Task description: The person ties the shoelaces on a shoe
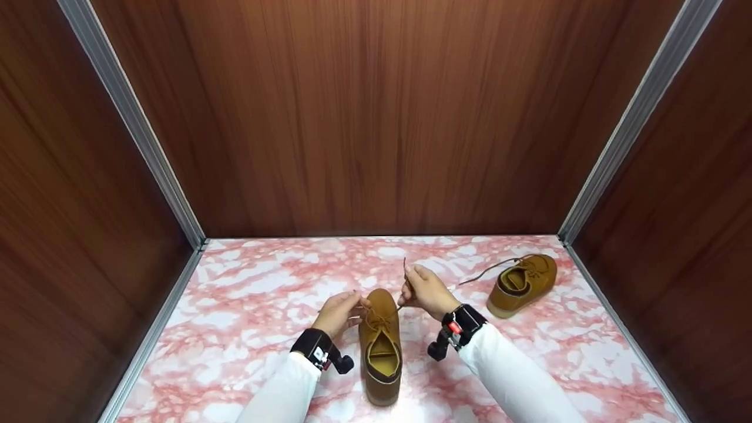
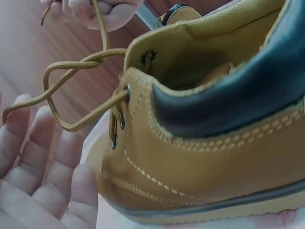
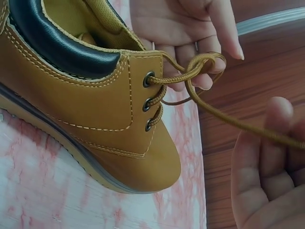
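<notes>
A tan lace-up shoe [image 1: 382, 352] stands upright between my hands, toe away from me. Its brown shoelace [image 3: 224, 113] crosses into a loose knot in front of the eyelets. My left hand [image 1: 339, 312] is at the left of the toe, its bent fingers [image 2: 40, 126] holding one lace length; the thumb is hidden in the left wrist view. On the right, my right hand [image 1: 427, 292] grips the other length, drawn out from the knot, and a short lace end sticks up past the fingers.
A second tan shoe [image 1: 523, 285] stands at the right, one lace trailing left on the table. The pink-and-white marbled tabletop [image 1: 247, 317] is bounded by wood-grain panels [image 1: 376, 117] at the back and both sides, with grey metal strips [image 1: 141, 129] at the corners.
</notes>
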The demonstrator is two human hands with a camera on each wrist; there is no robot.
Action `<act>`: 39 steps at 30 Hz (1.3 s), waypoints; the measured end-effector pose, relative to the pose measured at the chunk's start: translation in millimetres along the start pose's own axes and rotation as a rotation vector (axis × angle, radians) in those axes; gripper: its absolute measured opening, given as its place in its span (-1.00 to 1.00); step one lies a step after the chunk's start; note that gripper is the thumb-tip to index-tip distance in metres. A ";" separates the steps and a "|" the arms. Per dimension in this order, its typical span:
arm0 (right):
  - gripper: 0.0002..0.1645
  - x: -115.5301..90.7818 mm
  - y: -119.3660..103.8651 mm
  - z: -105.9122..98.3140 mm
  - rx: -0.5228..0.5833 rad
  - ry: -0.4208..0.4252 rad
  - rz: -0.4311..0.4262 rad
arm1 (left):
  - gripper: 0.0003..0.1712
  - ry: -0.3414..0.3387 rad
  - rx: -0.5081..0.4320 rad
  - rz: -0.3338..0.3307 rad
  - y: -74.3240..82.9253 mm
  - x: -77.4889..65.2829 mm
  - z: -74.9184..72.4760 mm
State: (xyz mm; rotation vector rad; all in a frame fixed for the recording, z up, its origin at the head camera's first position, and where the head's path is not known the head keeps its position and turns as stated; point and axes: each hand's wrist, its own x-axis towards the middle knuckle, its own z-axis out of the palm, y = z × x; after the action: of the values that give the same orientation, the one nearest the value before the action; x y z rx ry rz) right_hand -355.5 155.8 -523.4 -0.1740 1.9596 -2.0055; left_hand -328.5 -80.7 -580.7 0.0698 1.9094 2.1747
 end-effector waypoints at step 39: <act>-0.55 -9.2 1.4 -16.2 -0.072 -0.162 -0.016 | -0.86 0.044 -0.166 -0.030 21.9 5.8 21.9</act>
State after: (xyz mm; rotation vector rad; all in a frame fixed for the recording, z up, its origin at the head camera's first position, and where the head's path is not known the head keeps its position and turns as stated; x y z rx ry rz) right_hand -351.7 174.1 -524.2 -0.3593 1.9345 -1.8683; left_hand -333.2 -60.7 -556.8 -0.0366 1.7332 2.3233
